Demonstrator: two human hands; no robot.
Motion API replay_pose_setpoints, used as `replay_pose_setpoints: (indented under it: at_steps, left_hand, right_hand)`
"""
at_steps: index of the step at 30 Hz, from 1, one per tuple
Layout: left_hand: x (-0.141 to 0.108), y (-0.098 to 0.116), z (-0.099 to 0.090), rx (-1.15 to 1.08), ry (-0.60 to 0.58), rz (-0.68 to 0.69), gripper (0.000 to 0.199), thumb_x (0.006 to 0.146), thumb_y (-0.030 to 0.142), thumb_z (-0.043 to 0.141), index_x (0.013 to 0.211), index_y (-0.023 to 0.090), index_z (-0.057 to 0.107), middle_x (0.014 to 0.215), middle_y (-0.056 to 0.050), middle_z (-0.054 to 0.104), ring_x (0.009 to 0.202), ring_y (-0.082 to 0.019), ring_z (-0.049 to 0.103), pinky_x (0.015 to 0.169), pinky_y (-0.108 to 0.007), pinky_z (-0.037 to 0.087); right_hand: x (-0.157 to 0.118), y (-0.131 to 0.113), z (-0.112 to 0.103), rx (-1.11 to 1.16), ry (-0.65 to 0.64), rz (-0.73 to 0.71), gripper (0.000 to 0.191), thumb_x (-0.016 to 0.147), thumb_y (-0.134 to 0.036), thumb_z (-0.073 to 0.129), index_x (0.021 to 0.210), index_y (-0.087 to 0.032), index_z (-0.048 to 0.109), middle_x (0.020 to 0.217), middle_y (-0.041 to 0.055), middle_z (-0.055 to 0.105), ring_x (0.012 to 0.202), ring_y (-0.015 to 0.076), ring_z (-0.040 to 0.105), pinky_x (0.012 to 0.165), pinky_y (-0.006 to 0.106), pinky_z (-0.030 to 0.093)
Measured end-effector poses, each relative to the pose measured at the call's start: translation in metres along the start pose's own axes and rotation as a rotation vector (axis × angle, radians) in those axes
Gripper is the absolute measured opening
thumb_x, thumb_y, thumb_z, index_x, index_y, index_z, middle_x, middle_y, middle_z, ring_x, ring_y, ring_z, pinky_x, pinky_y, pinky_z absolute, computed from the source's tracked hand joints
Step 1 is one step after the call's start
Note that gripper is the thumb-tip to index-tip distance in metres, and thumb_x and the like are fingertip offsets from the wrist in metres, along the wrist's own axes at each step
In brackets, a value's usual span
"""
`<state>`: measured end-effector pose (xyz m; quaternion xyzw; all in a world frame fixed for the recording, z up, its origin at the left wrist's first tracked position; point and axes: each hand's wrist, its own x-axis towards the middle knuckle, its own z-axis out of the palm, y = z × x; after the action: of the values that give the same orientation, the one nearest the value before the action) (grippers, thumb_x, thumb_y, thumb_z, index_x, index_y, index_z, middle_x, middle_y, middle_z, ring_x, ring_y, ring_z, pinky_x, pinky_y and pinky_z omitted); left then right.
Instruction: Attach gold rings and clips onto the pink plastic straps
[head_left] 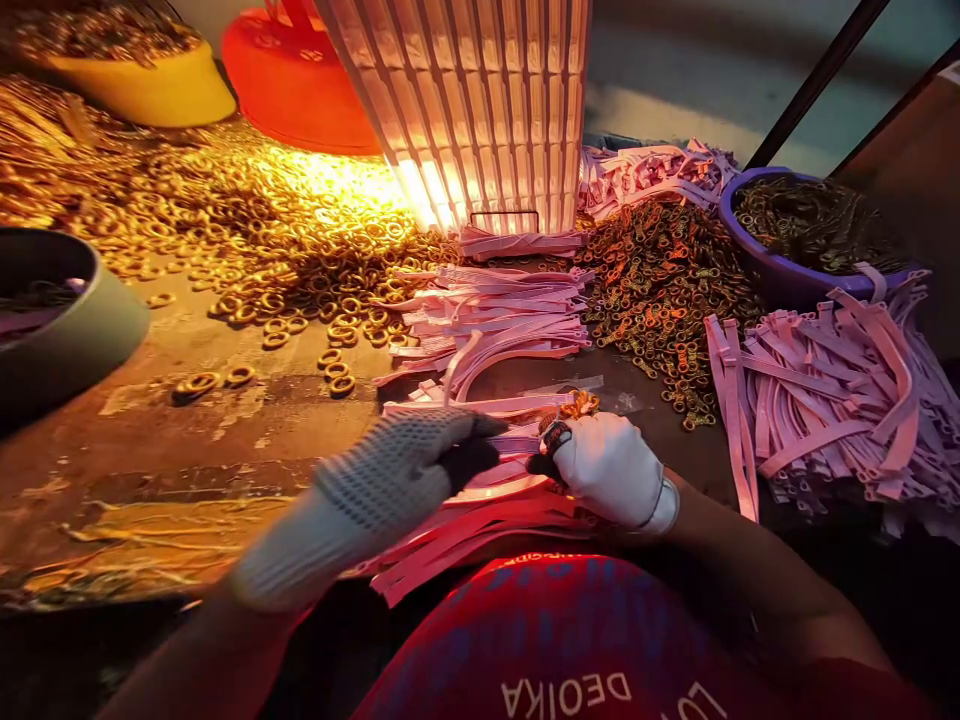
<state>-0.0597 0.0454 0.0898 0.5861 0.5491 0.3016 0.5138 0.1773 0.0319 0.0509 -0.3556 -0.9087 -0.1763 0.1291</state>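
Note:
Both my hands wear gloves with dark fingertips and meet over a layer of pink straps (487,525) at the table's near edge. My left hand (397,465), in a grey dotted glove, has its thumb and fingers closed on a pink strap (519,443) that spans the gap to the other hand. My right hand (611,470), in a white glove, is curled shut at the strap's other end. Small gold-coloured metal hooks (581,403) stick out above its fingers. What lies inside that fist is hidden.
Loose brass-coloured rings (330,270) spread over the left of the table. Beyond my hands lie more pink straps (495,320) and a pile of metal hooks (667,290). A purple basin (765,255) and a strap heap (840,380) sit right. A red lamp (300,85) hangs behind.

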Motion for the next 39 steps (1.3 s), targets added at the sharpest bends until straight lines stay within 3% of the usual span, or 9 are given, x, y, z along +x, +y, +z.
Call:
replay_pose_setpoints:
  at_steps: [5, 10, 14, 21, 25, 28, 31, 35, 39]
  left_hand:
    - [0.006, -0.021, -0.022, 0.100, 0.072, -0.067, 0.029, 0.069, 0.042, 0.080, 0.089, 0.022, 0.082, 0.087, -0.009, 0.077, 0.069, -0.022, 0.063, 0.055, -0.026, 0.048]
    - [0.013, -0.046, 0.010, -0.282, 0.078, -0.277, 0.042, 0.073, 0.040, 0.079, 0.107, 0.016, 0.077, 0.072, -0.006, 0.071, 0.047, -0.010, 0.047, 0.043, -0.021, 0.037]
    - [0.016, -0.036, 0.029, -0.603, 0.067, -0.366, 0.049, 0.076, 0.036, 0.078, 0.120, 0.017, 0.072, 0.099, -0.013, 0.077, 0.046, -0.005, 0.041, 0.039, -0.018, 0.026]
    - [0.028, -0.040, 0.041, -0.993, -0.184, -0.515, 0.042, 0.076, 0.025, 0.073, 0.117, 0.014, 0.073, 0.098, -0.014, 0.076, 0.044, -0.002, 0.037, 0.037, -0.017, 0.017]
    - [0.027, -0.045, 0.046, -0.929, -0.211, -0.449, 0.052, 0.081, 0.028, 0.070, 0.130, 0.012, 0.067, 0.095, -0.014, 0.075, 0.043, -0.002, 0.037, 0.037, -0.017, 0.020]
    - [0.023, -0.043, 0.052, -0.766, -0.195, -0.374, 0.064, 0.087, 0.036, 0.068, 0.146, 0.015, 0.053, 0.094, -0.013, 0.076, 0.047, -0.006, 0.046, 0.039, -0.018, 0.029]
    - [0.020, -0.036, 0.058, -0.590, -0.172, -0.258, 0.072, 0.093, 0.037, 0.062, 0.157, 0.019, 0.037, 0.086, -0.009, 0.076, 0.048, -0.009, 0.049, 0.042, -0.019, 0.036]
    - [0.020, -0.028, 0.062, -0.376, -0.113, -0.065, 0.064, 0.087, 0.026, 0.066, 0.148, 0.018, 0.050, 0.079, -0.003, 0.071, 0.054, -0.010, 0.053, 0.048, -0.019, 0.040]
    - [0.015, -0.027, 0.063, -0.422, -0.074, -0.079, 0.042, 0.084, 0.030, 0.070, 0.123, 0.017, 0.062, 0.075, 0.000, 0.066, 0.057, -0.010, 0.051, 0.049, -0.019, 0.039]
  right_hand:
    - [-0.014, 0.021, -0.010, 0.265, -0.388, 0.099, 0.017, 0.093, -0.025, 0.066, 0.079, -0.017, 0.062, 0.078, 0.0100, 0.066, 0.068, 0.0208, 0.059, 0.060, 0.031, 0.038]
    - [-0.023, 0.094, 0.026, 0.661, -0.187, 0.350, 0.014, 0.096, -0.028, 0.062, 0.101, -0.018, 0.071, 0.105, 0.0088, 0.073, 0.094, 0.0220, 0.067, 0.085, 0.033, 0.051]
    - [-0.011, 0.166, 0.079, 0.175, -0.309, 0.600, 0.028, 0.089, -0.011, 0.053, 0.108, -0.008, 0.072, 0.112, 0.0208, 0.071, 0.106, 0.0315, 0.064, 0.091, 0.040, 0.047]
    - [-0.008, 0.214, 0.126, -0.102, -0.485, 0.473, 0.029, 0.078, -0.009, 0.053, 0.099, -0.003, 0.072, 0.117, 0.0272, 0.067, 0.111, 0.0388, 0.058, 0.094, 0.048, 0.042]
    - [-0.015, 0.195, 0.114, 0.091, -0.242, 0.577, 0.026, 0.085, -0.016, 0.052, 0.099, -0.008, 0.072, 0.113, 0.0252, 0.070, 0.111, 0.0372, 0.061, 0.097, 0.049, 0.045]
    - [-0.010, 0.147, 0.084, 0.580, -0.051, 0.580, 0.026, 0.095, -0.026, 0.049, 0.107, -0.015, 0.070, 0.102, 0.0155, 0.073, 0.093, 0.0272, 0.068, 0.087, 0.041, 0.054]
    - [0.003, 0.085, 0.047, 1.008, -0.051, 0.502, 0.023, 0.098, -0.029, 0.056, 0.115, -0.020, 0.068, 0.101, 0.0078, 0.074, 0.087, 0.0201, 0.069, 0.081, 0.033, 0.056]
    - [0.018, 0.031, 0.017, 1.285, -0.096, 0.394, 0.029, 0.095, -0.029, 0.063, 0.122, -0.022, 0.067, 0.109, 0.0057, 0.074, 0.094, 0.0193, 0.070, 0.086, 0.032, 0.058]
    - [0.016, 0.013, 0.015, 1.397, 0.020, 0.584, 0.026, 0.094, -0.033, 0.066, 0.118, -0.024, 0.067, 0.109, 0.0046, 0.074, 0.096, 0.0186, 0.071, 0.087, 0.031, 0.060]
